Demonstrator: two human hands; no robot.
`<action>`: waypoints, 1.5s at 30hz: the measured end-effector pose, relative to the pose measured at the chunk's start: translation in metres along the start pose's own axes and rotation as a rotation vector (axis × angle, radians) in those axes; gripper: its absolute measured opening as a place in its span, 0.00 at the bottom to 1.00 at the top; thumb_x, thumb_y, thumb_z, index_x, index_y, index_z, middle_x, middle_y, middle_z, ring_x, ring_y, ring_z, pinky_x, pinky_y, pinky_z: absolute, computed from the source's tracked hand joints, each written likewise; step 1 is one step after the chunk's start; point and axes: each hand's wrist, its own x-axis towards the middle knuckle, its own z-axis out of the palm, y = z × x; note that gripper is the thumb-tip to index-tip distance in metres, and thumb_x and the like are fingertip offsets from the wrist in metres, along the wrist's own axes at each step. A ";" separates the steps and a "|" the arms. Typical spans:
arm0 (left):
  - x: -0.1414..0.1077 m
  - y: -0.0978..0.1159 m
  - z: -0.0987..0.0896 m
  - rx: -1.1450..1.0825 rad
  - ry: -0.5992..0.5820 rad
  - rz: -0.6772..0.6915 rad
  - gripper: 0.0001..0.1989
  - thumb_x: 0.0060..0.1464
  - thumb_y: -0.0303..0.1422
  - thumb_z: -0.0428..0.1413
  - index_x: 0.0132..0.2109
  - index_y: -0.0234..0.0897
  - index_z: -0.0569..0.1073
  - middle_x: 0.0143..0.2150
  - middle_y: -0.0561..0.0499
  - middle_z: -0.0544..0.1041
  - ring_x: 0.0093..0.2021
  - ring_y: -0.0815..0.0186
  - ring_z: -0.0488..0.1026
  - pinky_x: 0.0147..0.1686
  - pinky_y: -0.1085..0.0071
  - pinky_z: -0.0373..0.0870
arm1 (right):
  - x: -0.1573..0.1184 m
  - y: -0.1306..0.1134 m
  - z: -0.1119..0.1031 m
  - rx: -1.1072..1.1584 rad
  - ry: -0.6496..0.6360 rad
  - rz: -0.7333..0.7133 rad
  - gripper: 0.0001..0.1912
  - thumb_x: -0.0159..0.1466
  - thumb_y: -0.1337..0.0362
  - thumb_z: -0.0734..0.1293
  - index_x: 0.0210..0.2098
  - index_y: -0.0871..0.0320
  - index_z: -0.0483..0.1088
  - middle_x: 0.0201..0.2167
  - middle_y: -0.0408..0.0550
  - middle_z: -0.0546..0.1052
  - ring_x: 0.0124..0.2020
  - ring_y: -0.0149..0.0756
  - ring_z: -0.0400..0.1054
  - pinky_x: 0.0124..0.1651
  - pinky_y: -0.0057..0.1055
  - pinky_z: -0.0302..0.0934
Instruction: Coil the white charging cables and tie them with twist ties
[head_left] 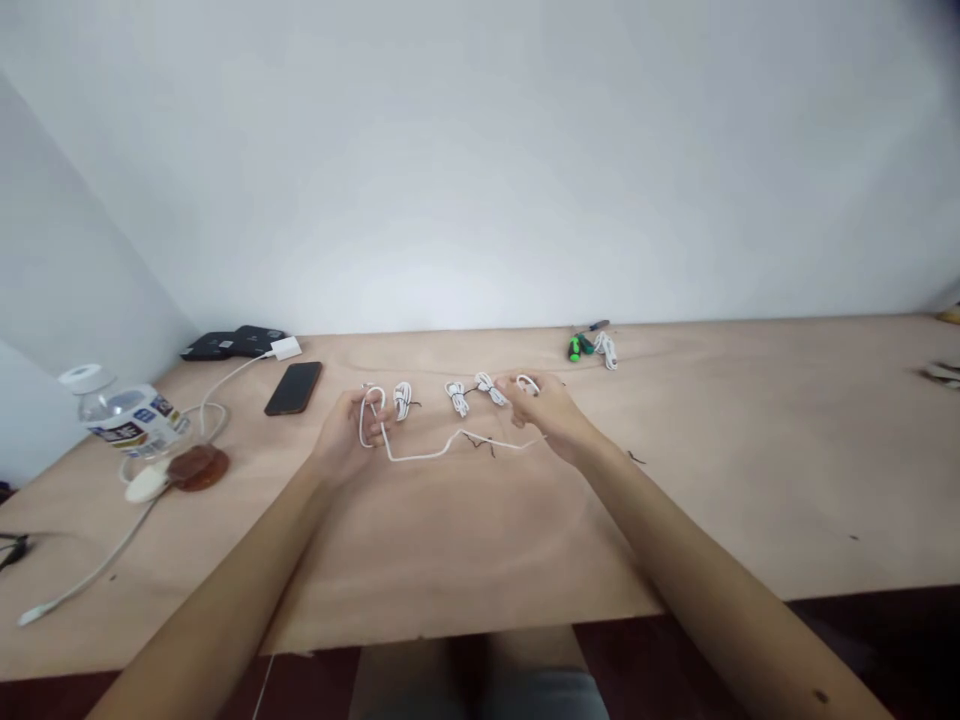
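Basically, left hand (349,435) and right hand (544,412) are apart, both gripping one thin white cable (424,456). Small coiled bundles (456,398) lie just beyond it on the plywood surface (675,480).

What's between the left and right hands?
In the head view, a white cable runs from the left hand to the right hand, with three bundled white cables lying just beyond it.

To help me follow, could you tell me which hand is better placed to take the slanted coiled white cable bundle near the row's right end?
Probably the right hand: its fingers sit beside that bundle, while the left hand is farther off, a white cable looped round its fingers.
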 end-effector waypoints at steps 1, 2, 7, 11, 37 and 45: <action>-0.002 0.002 -0.005 -0.048 -0.005 0.009 0.08 0.62 0.33 0.55 0.34 0.39 0.65 0.27 0.55 0.63 0.22 0.70 0.59 0.20 0.76 0.55 | -0.001 0.001 -0.005 -0.171 -0.031 -0.005 0.26 0.57 0.40 0.77 0.32 0.56 0.72 0.24 0.40 0.66 0.26 0.31 0.58 0.29 0.30 0.55; -0.004 0.005 -0.009 -0.089 -0.008 0.023 0.08 0.62 0.32 0.55 0.34 0.39 0.65 0.26 0.56 0.62 0.22 0.70 0.59 0.19 0.76 0.55 | -0.002 0.002 -0.012 -0.321 -0.069 0.004 0.25 0.55 0.41 0.78 0.33 0.57 0.75 0.27 0.42 0.69 0.29 0.33 0.62 0.30 0.30 0.55; -0.011 0.024 -0.022 -0.231 0.004 0.157 0.08 0.65 0.30 0.53 0.34 0.39 0.64 0.25 0.57 0.60 0.22 0.71 0.59 0.19 0.75 0.54 | -0.008 0.014 -0.043 -0.782 -0.333 0.118 0.16 0.56 0.50 0.77 0.27 0.56 0.76 0.22 0.42 0.69 0.24 0.32 0.57 0.27 0.30 0.47; -0.011 0.035 -0.025 -0.264 0.011 0.226 0.10 0.67 0.30 0.52 0.34 0.39 0.61 0.24 0.58 0.60 0.21 0.71 0.57 0.19 0.75 0.50 | -0.010 0.024 -0.051 -0.986 -0.366 0.166 0.18 0.61 0.58 0.72 0.19 0.55 0.66 0.19 0.40 0.62 0.22 0.29 0.49 0.28 0.32 0.42; -0.004 -0.010 -0.001 0.031 -0.092 -0.208 0.07 0.63 0.33 0.55 0.35 0.38 0.68 0.27 0.53 0.64 0.22 0.69 0.62 0.17 0.77 0.58 | -0.005 0.018 -0.012 0.257 -0.010 -0.072 0.20 0.62 0.46 0.76 0.34 0.51 0.67 0.19 0.32 0.56 0.18 0.27 0.46 0.24 0.29 0.50; -0.003 -0.009 0.007 -0.094 -0.037 -0.057 0.08 0.63 0.31 0.55 0.34 0.38 0.67 0.26 0.55 0.61 0.23 0.69 0.62 0.18 0.76 0.57 | -0.014 0.027 -0.006 -0.430 -0.406 -0.221 0.19 0.59 0.51 0.78 0.47 0.52 0.82 0.46 0.49 0.83 0.47 0.44 0.75 0.49 0.37 0.67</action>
